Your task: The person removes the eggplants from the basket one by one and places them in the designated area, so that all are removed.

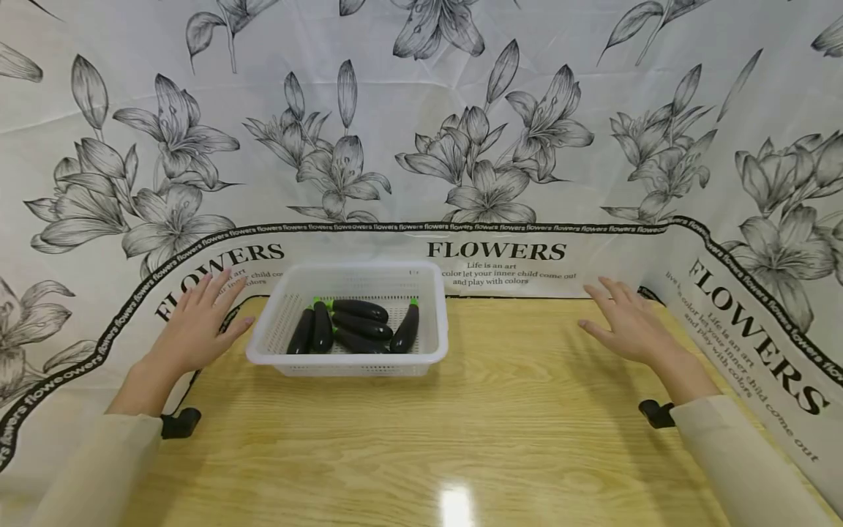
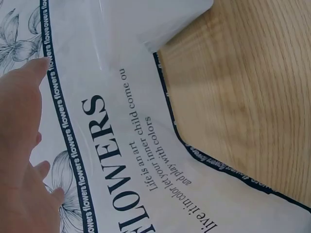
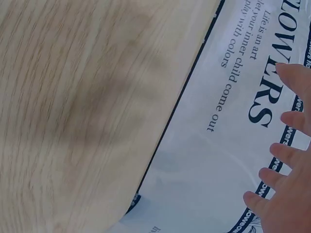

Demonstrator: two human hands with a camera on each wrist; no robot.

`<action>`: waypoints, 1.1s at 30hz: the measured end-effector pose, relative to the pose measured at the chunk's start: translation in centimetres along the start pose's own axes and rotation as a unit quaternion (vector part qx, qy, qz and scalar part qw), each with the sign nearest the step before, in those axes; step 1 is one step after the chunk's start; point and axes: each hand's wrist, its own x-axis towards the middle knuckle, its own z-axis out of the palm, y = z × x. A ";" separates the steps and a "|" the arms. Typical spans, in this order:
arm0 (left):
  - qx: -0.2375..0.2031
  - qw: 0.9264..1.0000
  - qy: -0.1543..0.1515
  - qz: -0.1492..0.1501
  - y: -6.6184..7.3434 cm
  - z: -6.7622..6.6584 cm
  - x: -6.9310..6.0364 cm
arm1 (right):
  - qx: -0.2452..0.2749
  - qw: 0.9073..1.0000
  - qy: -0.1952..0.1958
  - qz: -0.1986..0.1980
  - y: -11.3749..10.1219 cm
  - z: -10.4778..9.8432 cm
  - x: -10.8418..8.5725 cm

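Observation:
A white plastic basket (image 1: 431,322) stands toward the back of the table, left of centre, with several dark eggplants (image 1: 361,326) with green stem ends lying in it. Just left of the basket, my left hand (image 1: 200,322) is held in the air with fingers spread, touching nothing. In the left wrist view, part of that hand (image 2: 22,145) shows at the left edge, and a corner of the basket (image 2: 180,19) at the top. Over the table's right side hovers my right hand (image 1: 626,322), fingers spread and holding nothing. Its fingertips also show in the right wrist view (image 3: 286,160).
The wood-grain table (image 1: 514,410) is bordered at the back and sides by a white cloth (image 1: 369,249) printed with flowers and lettering. Black wrist mounts (image 1: 181,423) stick out from both sleeves.

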 end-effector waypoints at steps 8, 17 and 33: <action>-0.032 0.999 0.015 0.002 0.5 0.0 -0.3 | 0.050 0.999 0.002 -0.001 -1.7 -0.2 0.2; -0.069 0.997 0.023 0.015 1.2 0.6 -0.5 | 0.109 0.994 0.009 -0.009 -4.5 -0.1 1.0; -0.152 0.988 0.007 -0.026 2.6 1.8 -1.6 | 0.212 0.977 0.014 -0.026 -10.4 0.4 3.1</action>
